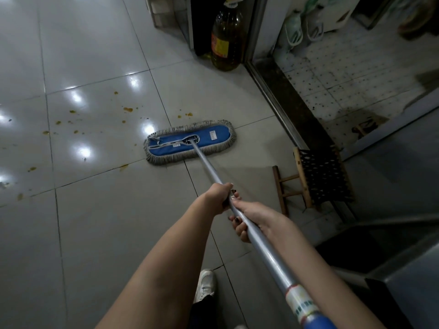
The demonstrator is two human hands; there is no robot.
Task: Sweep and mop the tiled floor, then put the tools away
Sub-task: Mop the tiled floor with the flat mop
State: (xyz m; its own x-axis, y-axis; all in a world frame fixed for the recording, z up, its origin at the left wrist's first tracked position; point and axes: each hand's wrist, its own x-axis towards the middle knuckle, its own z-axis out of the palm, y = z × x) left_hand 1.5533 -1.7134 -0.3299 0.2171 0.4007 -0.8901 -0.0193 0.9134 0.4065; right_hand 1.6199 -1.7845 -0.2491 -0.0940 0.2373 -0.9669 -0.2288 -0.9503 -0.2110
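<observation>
Lying flat on the floor point(95, 233) ahead of the person, the mop point(190, 141) had a long blue pad edged with a grey fringe, and a metal bracket at its middle joined it to a silver pole point(213, 173). The pole ran back towards the camera and ended in a patterned band and a blue grip, cut off by the bottom edge. The left hand point(219, 197) was wrapped around the pole further up, and the right hand point(251, 217) was clamped on it just behind, the two nearly touching. The dark-painted fingertips of the right hand showed under the pole. Orange-brown stains point(128, 109) dotted the glossy tiles to the left of and beyond the pad, among bright reflections. Past the mop stood what looked like a large oil bottle point(226, 41), its top cut off by the frame. To the right, a small wooden stool point(316, 184) lay on its side beside a dark door sill point(297, 108). The speckled floor beyond the sill was dim and hard to read. A white shoe point(204, 284) showed between the arms, and a steel cabinet point(403, 269) filled the lower right corner.
</observation>
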